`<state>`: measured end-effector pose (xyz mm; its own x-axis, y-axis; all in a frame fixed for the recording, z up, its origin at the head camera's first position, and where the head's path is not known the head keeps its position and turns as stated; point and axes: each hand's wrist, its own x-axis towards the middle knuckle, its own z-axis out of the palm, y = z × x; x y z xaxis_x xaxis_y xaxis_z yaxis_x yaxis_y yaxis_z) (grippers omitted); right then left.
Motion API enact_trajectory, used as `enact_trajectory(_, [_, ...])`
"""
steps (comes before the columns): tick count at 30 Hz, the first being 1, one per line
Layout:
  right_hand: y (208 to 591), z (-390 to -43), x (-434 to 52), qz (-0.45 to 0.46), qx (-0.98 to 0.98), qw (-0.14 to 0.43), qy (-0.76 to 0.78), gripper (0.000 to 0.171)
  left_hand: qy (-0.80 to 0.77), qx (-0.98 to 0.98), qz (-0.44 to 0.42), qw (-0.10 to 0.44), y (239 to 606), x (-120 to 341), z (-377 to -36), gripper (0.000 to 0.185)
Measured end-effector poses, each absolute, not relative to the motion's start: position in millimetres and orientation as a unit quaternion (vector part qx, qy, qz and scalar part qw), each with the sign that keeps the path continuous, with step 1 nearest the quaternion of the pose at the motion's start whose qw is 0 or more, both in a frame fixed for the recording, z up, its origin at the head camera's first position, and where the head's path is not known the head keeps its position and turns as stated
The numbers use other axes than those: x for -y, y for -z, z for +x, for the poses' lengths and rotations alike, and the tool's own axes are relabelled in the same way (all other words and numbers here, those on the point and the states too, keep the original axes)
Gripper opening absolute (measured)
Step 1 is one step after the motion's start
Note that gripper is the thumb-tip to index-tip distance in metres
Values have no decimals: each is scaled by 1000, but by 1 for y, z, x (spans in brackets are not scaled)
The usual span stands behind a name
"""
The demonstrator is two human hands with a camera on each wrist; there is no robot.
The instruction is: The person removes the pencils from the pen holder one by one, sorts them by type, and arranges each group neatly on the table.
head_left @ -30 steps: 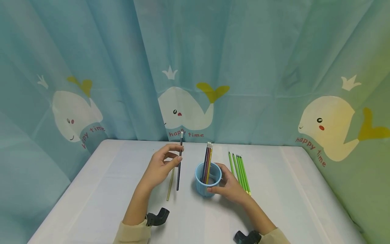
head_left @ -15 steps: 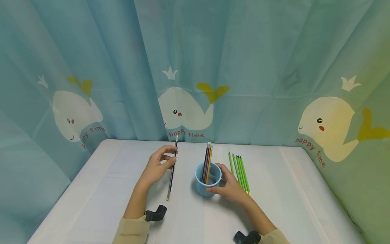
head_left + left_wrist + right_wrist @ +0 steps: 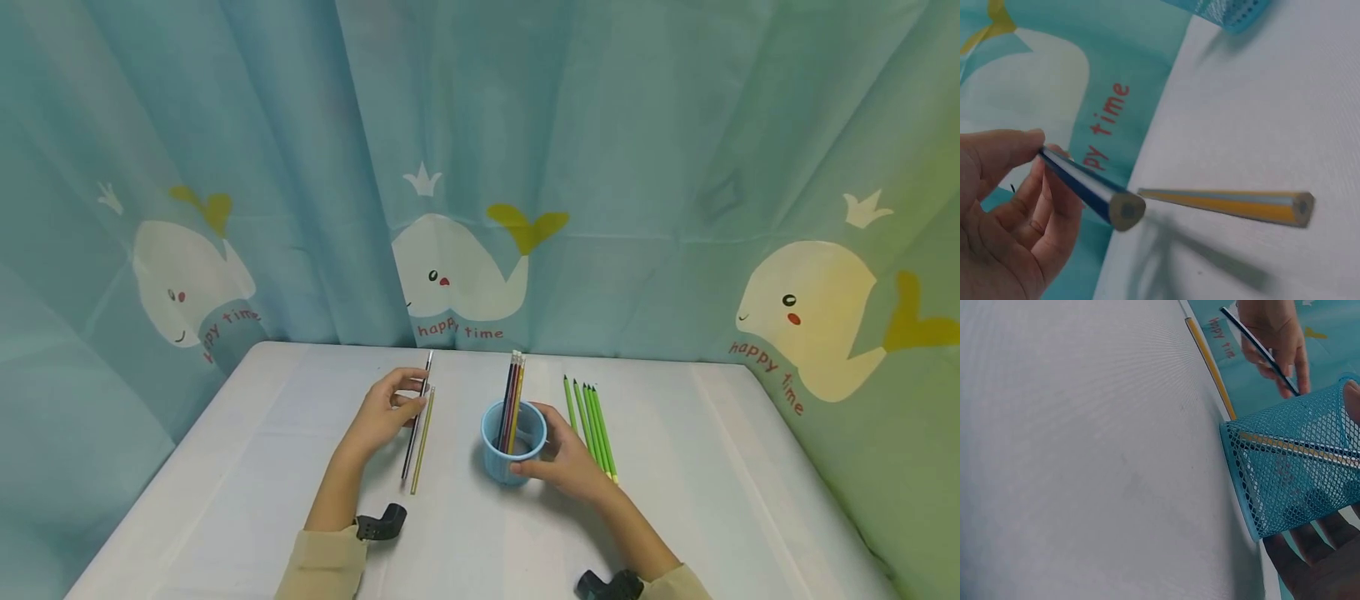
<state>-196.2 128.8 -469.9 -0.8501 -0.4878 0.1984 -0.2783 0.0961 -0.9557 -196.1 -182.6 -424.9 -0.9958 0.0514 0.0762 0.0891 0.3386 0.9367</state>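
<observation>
Toward the left of the white table [image 3: 225,508], the person's left hand [image 3: 382,417] pinches a dark blue pencil [image 3: 1087,185] between the thumb and the fingertips, the remaining fingers loosely bent. The pencil is held clear of the surface and tilted, its blunt, uncut end toward the person and its silvery end pointing away; its blurred shadow falls on the tabletop below. Just to the right of it, a yellow pencil [image 3: 1229,204] with grey stripes lies flat on the table, nearly parallel and untouched by any hand. Near the middle stands a blue mesh pencil cup [image 3: 495,467], upright on the table, with the right hand [image 3: 567,458] curled round its right side, the thumb at the near side and the fingers reaching round behind. Inside the cup, a small bunch of pencils [image 3: 512,400], dark, reddish and yellow, leans together with pale tips above the rim; how many there are is hard to tell. Right of the cup, green pencils [image 3: 598,429] lie side by side, points away from the person, some partly hidden behind the right hand. Both arms wear beige sleeves [image 3: 322,567] and black wrist cameras [image 3: 382,524]. Behind the table hangs a blue-green curtain [image 3: 637,125] printed with white whales [image 3: 468,279], crowns and the words "happy time".
</observation>
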Motion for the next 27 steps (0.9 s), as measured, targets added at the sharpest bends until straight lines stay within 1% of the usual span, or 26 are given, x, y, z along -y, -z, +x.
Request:
enact_trajectory(7, [470,-197,-129,-263,-733,85,621,79,562,827,-1,2,436,186,-199,40])
enact_trajectory(19, [470,-195,-128,-257,-739,87,616,80,499,866,31,-10,454,188,-203,40])
enact_trajectory(27, [472,-197,-129,-263,-733,84,621,80,452,891,39,-7,457,186,-203,40])
